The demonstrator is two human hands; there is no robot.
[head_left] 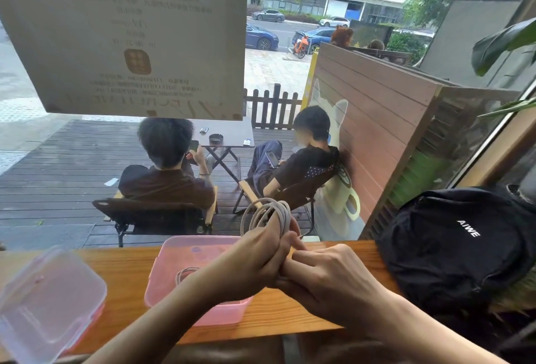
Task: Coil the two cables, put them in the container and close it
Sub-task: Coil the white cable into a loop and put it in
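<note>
A pale beige cable [268,214] stands up in several loops above my hands. My left hand [259,256] is clenched around the bottom of the loops. Pressed against it from the right, my right hand [322,273] pinches the cable's end, a small tip poking out above its fingers. Below and left of my hands sits the open pink container [165,273] on the wooden counter. A second coiled cable [185,273] lies inside it, partly hidden by my left forearm. The clear lid [49,302] with pink clips rests at the counter's left.
A black backpack [458,247] fills the right end of the wooden counter [124,271]. A window runs along the counter's far edge with a paper sign [130,36] stuck on it. Two people sit outside on the deck.
</note>
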